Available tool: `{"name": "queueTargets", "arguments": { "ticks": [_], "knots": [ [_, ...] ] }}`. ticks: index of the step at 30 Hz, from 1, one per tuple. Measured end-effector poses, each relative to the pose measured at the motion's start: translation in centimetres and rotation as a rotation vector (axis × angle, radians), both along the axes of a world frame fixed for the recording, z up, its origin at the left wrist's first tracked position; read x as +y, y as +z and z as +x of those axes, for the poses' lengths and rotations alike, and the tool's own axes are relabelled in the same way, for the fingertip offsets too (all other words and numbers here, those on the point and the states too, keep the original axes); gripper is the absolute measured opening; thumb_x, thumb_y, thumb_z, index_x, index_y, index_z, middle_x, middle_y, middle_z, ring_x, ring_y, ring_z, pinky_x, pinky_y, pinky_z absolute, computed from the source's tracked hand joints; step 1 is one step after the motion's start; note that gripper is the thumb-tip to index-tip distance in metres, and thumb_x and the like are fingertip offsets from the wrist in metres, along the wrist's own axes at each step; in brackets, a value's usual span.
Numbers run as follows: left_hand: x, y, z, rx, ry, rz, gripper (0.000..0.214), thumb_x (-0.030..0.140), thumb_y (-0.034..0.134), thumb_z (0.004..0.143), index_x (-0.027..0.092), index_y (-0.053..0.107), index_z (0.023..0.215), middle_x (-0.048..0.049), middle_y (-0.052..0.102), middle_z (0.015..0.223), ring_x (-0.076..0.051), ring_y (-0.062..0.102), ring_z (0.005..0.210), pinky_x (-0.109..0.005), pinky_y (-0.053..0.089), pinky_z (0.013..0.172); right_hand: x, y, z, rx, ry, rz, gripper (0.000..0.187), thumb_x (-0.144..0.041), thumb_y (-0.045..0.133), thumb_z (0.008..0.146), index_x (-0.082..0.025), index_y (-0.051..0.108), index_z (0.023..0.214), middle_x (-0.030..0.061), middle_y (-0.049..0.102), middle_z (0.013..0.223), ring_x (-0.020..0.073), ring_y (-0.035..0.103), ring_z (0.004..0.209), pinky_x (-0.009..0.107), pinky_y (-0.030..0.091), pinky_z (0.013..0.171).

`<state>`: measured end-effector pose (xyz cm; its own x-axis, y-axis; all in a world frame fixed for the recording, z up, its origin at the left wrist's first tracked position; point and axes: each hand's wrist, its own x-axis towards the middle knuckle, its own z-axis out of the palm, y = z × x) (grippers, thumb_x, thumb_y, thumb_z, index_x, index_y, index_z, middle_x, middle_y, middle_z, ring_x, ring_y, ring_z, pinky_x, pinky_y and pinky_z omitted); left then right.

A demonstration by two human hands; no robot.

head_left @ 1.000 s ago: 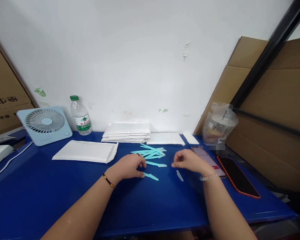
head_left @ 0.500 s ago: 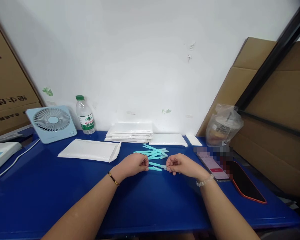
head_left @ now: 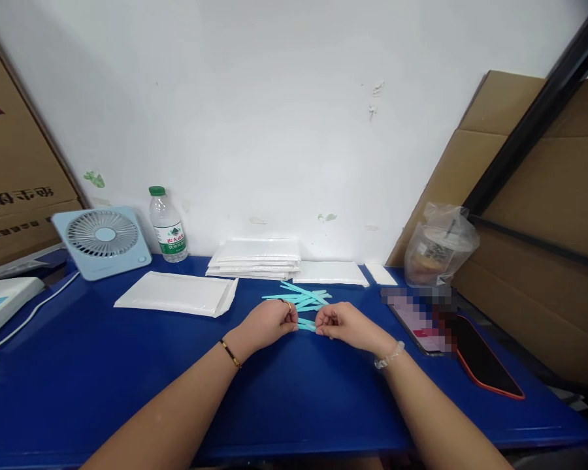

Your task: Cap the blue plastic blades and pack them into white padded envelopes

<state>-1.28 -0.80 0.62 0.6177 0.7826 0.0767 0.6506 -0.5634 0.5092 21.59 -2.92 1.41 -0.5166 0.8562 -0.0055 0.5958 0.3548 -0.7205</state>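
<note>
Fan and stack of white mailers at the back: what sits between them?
In the head view, a water bottle stands between the fan and the stack, close to the fan.

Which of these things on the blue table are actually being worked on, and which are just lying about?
In use:
- left hand and right hand, pinching a thin turquoise plastic strip
- pile of turquoise plastic strips just behind

Lying about:
- pale blue desk fan
- clear water bottle
- white padded envelopes
- orange-cased phone
- bagged plastic drink cup
</note>
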Motion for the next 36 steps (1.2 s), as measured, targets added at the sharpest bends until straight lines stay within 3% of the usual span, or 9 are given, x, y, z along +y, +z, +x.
{"name": "queueTargets", "arguments": {
  "ticks": [2, 4, 7, 10, 15, 18, 22, 28, 36],
  "knots": [
    [0.4, -0.5, 0.3, 0.008, 0.037, 0.158, 0.044, 0.047, 0.061, 0.073, 0.023, 0.057, 0.109, -0.0070, 0.059, 0.113, -0.024, 0.049, 0.108, -0.033, 0.037, 0.088, 0.5, -0.4, 0.0, -0.055, -0.081, 0.183, 0.035, -0.043, 0.063, 0.074, -0.020, 0.063, 0.100, 0.0075, 0.064, 0.098, 0.0213, 0.060, 0.089, 0.032, 0.048, 0.076],
    [1.0, -1.0, 0.5, 0.041, 0.066, 0.265, 0.081, 0.061, 0.064, 0.063, 0.023, 0.041, 0.130, -0.0107, 0.040, 0.137, -0.030, 0.031, 0.128, -0.041, 0.027, 0.101, 1.4, -1.0, 0.0, -0.130, -0.149, 0.339, 0.079, -0.053, 0.073, 0.060, -0.022, 0.047, 0.127, 0.0126, 0.049, 0.127, 0.0300, 0.042, 0.119, 0.043, 0.037, 0.096],
    [1.8, -1.9, 0.7, 0.130, 0.076, 0.277, 0.105, 0.076, 0.053, 0.061, 0.021, 0.019, 0.143, -0.0138, 0.019, 0.149, -0.032, 0.013, 0.136, -0.047, 0.014, 0.107, 2.7, -1.9, 0.0, -0.251, -0.120, 0.347, 0.112, -0.062, 0.073, 0.051, -0.021, 0.023, 0.142, 0.0162, 0.026, 0.144, 0.0357, 0.018, 0.134, 0.053, 0.021, 0.105],
    [2.1, -2.2, 0.6, 0.183, 0.056, 0.255, 0.094, 0.075, 0.042, 0.070, 0.022, 0.014, 0.144, -0.0126, 0.021, 0.149, -0.029, 0.013, 0.136, -0.047, 0.011, 0.107, 3.1, -2.1, -0.1, -0.259, 0.024, 0.313, 0.079, -0.055, 0.063, 0.072, -0.021, 0.034, 0.137, 0.0146, 0.038, 0.137, 0.0307, 0.034, 0.126, 0.047, 0.031, 0.102],
    [1.2, -1.2, 0.5, 0.219, 0.036, 0.268, 0.057, 0.057, 0.047, 0.081, 0.024, 0.043, 0.128, -0.0100, 0.050, 0.126, -0.027, 0.041, 0.116, -0.040, 0.030, 0.093, 1.4, -1.1, -1.0, -0.297, 0.111, 0.416, 0.039, -0.031, 0.053, 0.086, -0.023, 0.048, 0.124, 0.0097, 0.052, 0.114, 0.0234, 0.049, 0.105, 0.038, 0.043, 0.091],
    [0.5, -0.4, 0.8, 0.242, 0.049, 0.307, 0.038, 0.048, 0.052, 0.081, 0.022, 0.054, 0.108, -0.0082, 0.058, 0.103, -0.026, 0.045, 0.103, -0.038, 0.034, 0.085, 0.6, -0.8, -1.9, -0.350, 0.072, 0.460, 0.038, -0.015, 0.051, 0.083, -0.019, 0.048, 0.121, 0.0100, 0.051, 0.108, 0.0220, 0.049, 0.101, 0.036, 0.042, 0.089],
    [-0.1, -0.3, 1.5, 0.277, 0.041, 0.323, 0.024, 0.038, 0.052, 0.081, 0.019, 0.055, 0.095, -0.0085, 0.056, 0.099, -0.025, 0.045, 0.100, -0.036, 0.037, 0.081, 0.6, -1.0, -3.1, -0.480, 0.004, 0.456, 0.032, -0.003, 0.047, 0.074, -0.013, 0.053, 0.103, 0.0105, 0.053, 0.098, 0.0219, 0.050, 0.094, 0.033, 0.043, 0.084],
    [-0.4, -0.7, 2.3, 0.275, 0.053, 0.387, 0.027, 0.030, 0.051, 0.079, 0.018, 0.051, 0.102, -0.0095, 0.053, 0.108, -0.025, 0.048, 0.100, -0.035, 0.040, 0.081, 1.0, -1.4, -3.7, -0.597, 0.001, 0.494, 0.025, -0.007, 0.046, 0.072, -0.013, 0.050, 0.096, 0.0127, 0.055, 0.096, 0.0243, 0.052, 0.090, 0.033, 0.043, 0.078],
    [-0.1, -0.5, 2.6, 0.392, 0.071, 0.343, 0.023, 0.029, 0.052, 0.077, 0.016, 0.055, 0.095, -0.0086, 0.062, 0.088, -0.025, 0.059, 0.083, -0.035, 0.044, 0.072, 0.5, -0.1, -3.7, -0.506, 0.032, 0.490, 0.024, -0.008, 0.046, 0.072, -0.017, 0.046, 0.095, 0.0077, 0.057, 0.094, 0.0204, 0.054, 0.085, 0.029, 0.040, 0.072]
  ]
}}
